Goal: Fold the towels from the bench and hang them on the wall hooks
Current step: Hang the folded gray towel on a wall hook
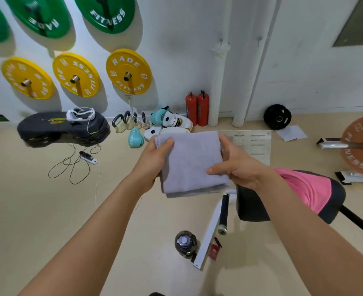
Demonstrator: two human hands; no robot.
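A folded grey towel (192, 163) is held up in front of me between both hands. My left hand (154, 161) grips its left edge, thumb on top near the upper corner. My right hand (237, 165) grips the right edge, thumb pressed on the towel's face. A pink towel (306, 189) lies on the black bench (253, 208) at the right. On the white wall ahead are two small hooks (220, 40), (259, 38); a white cloth (220, 50) hangs from the left one.
Yellow and green weight plates (128, 71) hang on the wall at left. Two red fire extinguishers (197, 108), boxing gloves and kettlebells stand along the wall base. A black step platform (63, 129), cables, a dark bottle (186, 242) and a barbell plate (362, 146) sit on the beige floor.
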